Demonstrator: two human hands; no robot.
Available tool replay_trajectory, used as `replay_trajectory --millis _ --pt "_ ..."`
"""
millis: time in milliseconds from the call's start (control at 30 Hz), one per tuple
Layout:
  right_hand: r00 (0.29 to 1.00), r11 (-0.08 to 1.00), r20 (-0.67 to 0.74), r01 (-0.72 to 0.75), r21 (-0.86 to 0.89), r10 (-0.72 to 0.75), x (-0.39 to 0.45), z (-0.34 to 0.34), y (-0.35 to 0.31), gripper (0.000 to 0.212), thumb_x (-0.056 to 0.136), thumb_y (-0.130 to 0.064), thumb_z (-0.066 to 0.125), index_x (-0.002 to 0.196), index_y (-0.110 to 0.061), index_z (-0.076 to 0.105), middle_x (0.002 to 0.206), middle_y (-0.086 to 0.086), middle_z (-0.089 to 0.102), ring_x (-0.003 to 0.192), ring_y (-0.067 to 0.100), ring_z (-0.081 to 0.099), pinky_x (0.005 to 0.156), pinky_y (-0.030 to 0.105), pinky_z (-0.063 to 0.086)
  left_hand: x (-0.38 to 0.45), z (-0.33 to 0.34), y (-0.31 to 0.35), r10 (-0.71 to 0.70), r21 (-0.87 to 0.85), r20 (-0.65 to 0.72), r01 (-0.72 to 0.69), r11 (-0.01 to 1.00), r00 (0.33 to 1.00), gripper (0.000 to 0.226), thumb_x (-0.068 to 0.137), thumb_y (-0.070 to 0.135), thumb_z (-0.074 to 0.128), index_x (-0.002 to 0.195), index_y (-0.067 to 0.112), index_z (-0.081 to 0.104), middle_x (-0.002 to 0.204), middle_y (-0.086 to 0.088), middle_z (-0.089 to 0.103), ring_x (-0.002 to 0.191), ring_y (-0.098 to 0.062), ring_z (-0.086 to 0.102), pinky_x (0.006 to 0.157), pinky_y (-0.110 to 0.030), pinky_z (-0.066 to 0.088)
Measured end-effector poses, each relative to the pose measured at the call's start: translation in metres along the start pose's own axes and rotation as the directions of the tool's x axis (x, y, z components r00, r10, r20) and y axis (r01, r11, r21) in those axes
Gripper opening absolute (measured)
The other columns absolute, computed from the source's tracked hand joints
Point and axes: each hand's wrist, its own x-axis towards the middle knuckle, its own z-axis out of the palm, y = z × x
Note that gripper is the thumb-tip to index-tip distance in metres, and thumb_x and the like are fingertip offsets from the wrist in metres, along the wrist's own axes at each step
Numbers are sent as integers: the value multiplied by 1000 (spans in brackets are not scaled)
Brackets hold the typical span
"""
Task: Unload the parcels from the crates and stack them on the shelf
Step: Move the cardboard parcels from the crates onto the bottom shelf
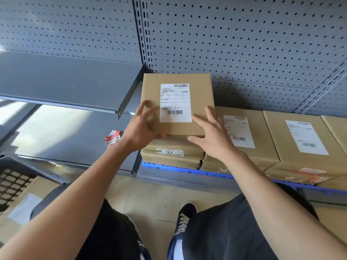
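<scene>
A brown cardboard parcel (176, 79) with a white shipping label lies flat on top of another brown parcel (169, 154) on the shelf, whose blue liner edge (174, 168) shows below. My left hand (142, 130) grips its near left corner, fingers spread on top and thumb at the front edge. My right hand (212, 136) holds the near right corner the same way. At the lower left, a black perforated crate (13, 181) holds a further labelled parcel (24, 205).
Two more labelled parcels (242, 132) (304, 137) sit in a row to the right on the same shelf. A grey shelf board (65, 85) juts out at upper left, above a lower grey shelf (65, 132) with a red sticker (112, 137). Pegboard backs everything.
</scene>
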Motion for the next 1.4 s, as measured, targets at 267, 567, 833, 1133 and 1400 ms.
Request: replay_trajectory --millis 267,567,833,1133,1400 --pt "997 998 63 -45 32 43 10 14 8 72 92 -38 70 152 -48 32 168 -7 7 148 33 20 117 50 31 14 0 -7 -39 -18 -38 38 999 999 75 74 27 91 141 29 58 162 1 30 145 -22 35 113 -29 29" --pt "999 997 44 -33 63 31 13 16 11 69 94 -33 68 152 -47 32 168 -7 7 150 29 15 119 52 24 19 -6 -18 -40 -127 -47 34 991 998 51 85 16 81 133 26 66 147 13 47 135 -7 42 108 -21 30" --pt "999 997 27 -20 75 18 12 21 6 66 97 -32 65 154 -42 33 169 -4 5 151 32 11 119 51 19 18 -9 -22 -57 -148 -54 48 988 997 43 92 6 70 132 22 67 152 3 48 141 -16 42 110 -25 33" --pt "1000 1000 13 -14 23 14 10 24 1 64 98 -39 62 154 -43 31 169 -4 6 150 31 13 118 50 22 14 -11 -18 -54 -103 -76 46 994 996 42 95 0 62 132 19 67 153 3 47 142 -17 42 103 -13 29" --pt "1000 1000 -4 -1 -8 1 8 26 0 62 99 -42 59 155 -39 31 169 -2 6 151 32 10 119 52 22 9 -9 -17 5 3 -60 -4 1000 998 33 99 11 62 130 20 69 153 -3 46 138 -23 45 97 -3 32"
